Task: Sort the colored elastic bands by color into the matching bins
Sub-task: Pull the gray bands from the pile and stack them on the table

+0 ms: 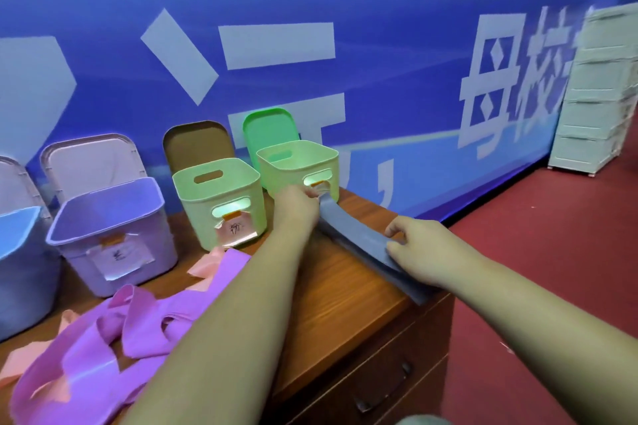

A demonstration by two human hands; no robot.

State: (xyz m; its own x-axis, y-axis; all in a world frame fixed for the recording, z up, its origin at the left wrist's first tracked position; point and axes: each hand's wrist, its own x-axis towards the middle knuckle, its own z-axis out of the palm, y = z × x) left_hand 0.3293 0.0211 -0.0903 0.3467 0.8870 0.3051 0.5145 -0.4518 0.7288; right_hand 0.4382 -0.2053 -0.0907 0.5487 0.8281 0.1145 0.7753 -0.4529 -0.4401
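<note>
— Well, what do the hands hold?

— Both grip one grey-blue band. The left hand pinches its far end just in front of the right-hand green bin. The right hand curls round its near end at the right edge of the desk. The band lies stretched between them over the desktop.

— And the other bands?

— A heap of purple bands sprawls across the desk's near left, with pink bands among them. Behind the heap stand a blue bin, a lilac bin and a second green bin, their lids upright behind them against a blue banner.
</note>
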